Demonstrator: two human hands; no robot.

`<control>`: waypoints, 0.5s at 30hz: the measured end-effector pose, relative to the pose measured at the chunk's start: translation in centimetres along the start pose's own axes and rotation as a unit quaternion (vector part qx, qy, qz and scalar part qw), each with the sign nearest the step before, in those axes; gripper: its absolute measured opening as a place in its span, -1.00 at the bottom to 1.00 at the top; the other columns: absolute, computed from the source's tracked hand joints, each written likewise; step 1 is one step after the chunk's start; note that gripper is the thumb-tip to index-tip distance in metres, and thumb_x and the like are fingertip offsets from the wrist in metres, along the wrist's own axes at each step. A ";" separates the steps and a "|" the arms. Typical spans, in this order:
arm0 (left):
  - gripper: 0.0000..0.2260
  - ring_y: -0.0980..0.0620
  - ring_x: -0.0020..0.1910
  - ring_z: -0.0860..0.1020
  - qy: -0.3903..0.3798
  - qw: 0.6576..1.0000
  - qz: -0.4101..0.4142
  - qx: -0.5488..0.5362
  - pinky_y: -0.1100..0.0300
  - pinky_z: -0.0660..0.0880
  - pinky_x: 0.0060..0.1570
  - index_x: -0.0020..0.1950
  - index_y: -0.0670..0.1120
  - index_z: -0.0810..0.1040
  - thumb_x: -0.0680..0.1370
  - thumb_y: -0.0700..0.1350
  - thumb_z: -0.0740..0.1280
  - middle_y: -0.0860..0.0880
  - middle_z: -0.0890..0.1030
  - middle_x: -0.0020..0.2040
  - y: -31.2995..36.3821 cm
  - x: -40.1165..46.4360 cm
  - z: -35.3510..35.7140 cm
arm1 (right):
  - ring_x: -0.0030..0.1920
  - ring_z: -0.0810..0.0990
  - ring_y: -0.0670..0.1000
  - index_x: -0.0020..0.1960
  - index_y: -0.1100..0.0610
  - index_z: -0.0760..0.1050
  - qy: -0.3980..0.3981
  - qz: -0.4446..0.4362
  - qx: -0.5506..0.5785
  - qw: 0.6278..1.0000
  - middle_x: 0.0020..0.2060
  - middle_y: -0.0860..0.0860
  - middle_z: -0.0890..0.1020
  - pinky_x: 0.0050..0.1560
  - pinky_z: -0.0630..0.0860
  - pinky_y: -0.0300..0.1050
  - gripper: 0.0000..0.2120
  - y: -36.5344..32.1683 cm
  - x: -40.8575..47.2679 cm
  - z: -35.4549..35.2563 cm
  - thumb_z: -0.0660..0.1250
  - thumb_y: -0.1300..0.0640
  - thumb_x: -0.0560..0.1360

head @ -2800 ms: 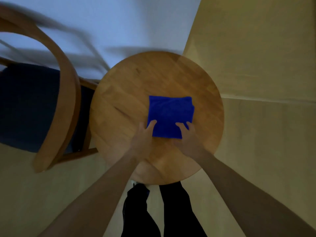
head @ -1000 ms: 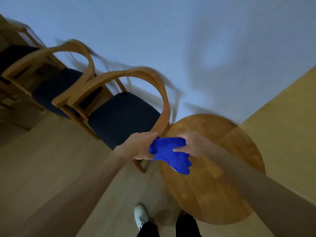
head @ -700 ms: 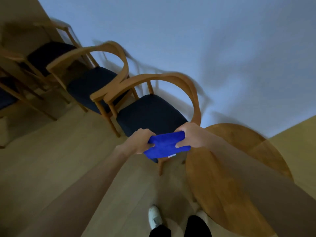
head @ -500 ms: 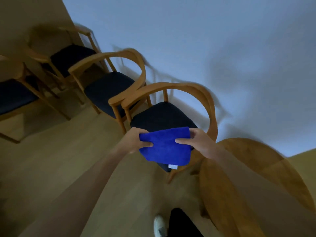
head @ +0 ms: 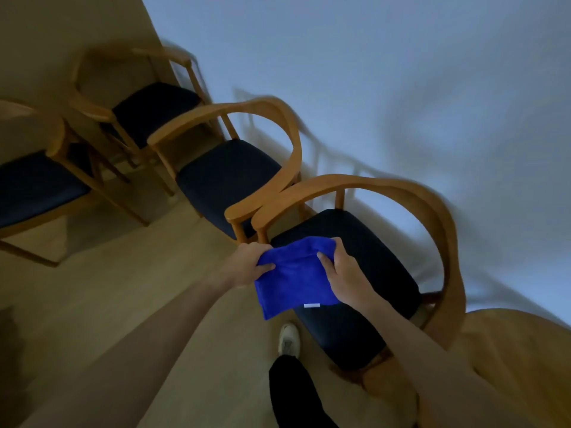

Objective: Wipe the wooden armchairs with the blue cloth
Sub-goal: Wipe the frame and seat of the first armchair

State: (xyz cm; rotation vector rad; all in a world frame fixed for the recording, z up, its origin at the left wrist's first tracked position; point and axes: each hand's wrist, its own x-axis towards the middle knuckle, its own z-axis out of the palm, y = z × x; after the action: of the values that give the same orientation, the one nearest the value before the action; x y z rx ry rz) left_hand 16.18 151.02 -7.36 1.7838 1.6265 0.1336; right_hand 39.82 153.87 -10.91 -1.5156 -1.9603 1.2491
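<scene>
While both hands pinch its upper corners, the blue cloth (head: 293,281) hangs between them above the front of the nearest armchair (head: 364,267), not touching the seat. Left hand (head: 247,267) grips the left corner, right hand (head: 341,273) the right; a round table (head: 519,350) stands beside the chair

1. I see both forearms bare up to the picture edge; no sleeve shows on them.
2. The left hand (head: 247,264) and right hand (head: 343,273) wear no glove, ring or watch that I can see.
3. One leg wears black trousers (head: 293,393).
4. The foot wears a white shoe (head: 289,339).
</scene>
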 end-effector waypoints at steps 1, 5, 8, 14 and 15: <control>-0.84 0.13 0.03 0.54 -0.006 1.000 -0.003 0.004 0.22 0.48 0.02 0.16 -0.05 0.55 0.60 -0.10 0.28 0.07 0.59 0.07 -0.8 1.3 -0.6 | -0.28 0.60 -0.20 0.12 -0.10 0.28 -0.001 0.013 0.005 1.000 -0.23 -0.07 0.58 -0.36 0.44 -0.35 -0.95 0.3 1.6 0.6 0.11 -0.03 0.67; -0.86 0.06 -0.01 0.56 -0.020 1.000 -0.006 0.013 0.15 0.50 -0.01 0.11 -0.09 0.56 0.58 -0.10 0.33 0.01 0.62 0.02 -4.2 7.0 -2.3 | -0.24 0.60 -0.24 0.08 -0.13 0.28 0.004 0.058 0.020 0.998 -0.23 -0.09 0.58 -0.32 0.45 -0.44 -0.96 1.2 7.5 2.1 0.13 -0.05 0.66; -0.92 0.08 -0.11 0.54 -0.011 1.000 -0.013 -0.017 0.32 0.42 -0.21 0.01 -0.06 0.54 0.56 -0.09 0.36 0.07 0.58 -0.11 -6.3 11.2 -2.9 | -0.22 0.59 -0.27 0.07 -0.12 0.29 0.004 0.075 0.022 0.997 -0.19 -0.12 0.58 -0.33 0.44 -0.44 -0.95 2.0 12.1 2.0 0.15 -0.07 0.65; -0.88 0.17 -0.18 0.47 0.075 0.991 -0.073 -0.078 0.40 0.31 -0.27 0.00 -0.03 0.52 0.53 -0.05 0.39 0.14 0.52 -0.16 -10.6 18.1 -2.4 | -0.13 0.55 -0.21 0.16 -0.05 0.34 -0.002 0.088 -0.003 0.996 -0.11 -0.19 0.54 -0.22 0.36 -0.36 -0.82 3.7 21.6 2.1 0.19 -0.10 0.63; -0.89 0.17 -0.20 0.46 0.089 0.989 -0.087 -0.083 0.41 0.30 -0.30 -0.03 -0.01 0.50 0.53 -0.05 0.39 0.15 0.50 -0.19 -11.5 19.0 -2.0 | -0.13 0.54 -0.22 0.14 -0.06 0.35 -0.009 0.085 -0.011 0.996 -0.11 -0.20 0.54 -0.21 0.35 -0.36 -0.84 4.0 23.1 2.5 0.20 -0.10 0.63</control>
State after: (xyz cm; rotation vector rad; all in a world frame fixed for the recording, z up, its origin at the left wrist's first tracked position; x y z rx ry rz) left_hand 9.41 168.58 -19.33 1.5339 1.8316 0.3464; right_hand 32.12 173.90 -20.63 -1.7176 -1.8960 1.3173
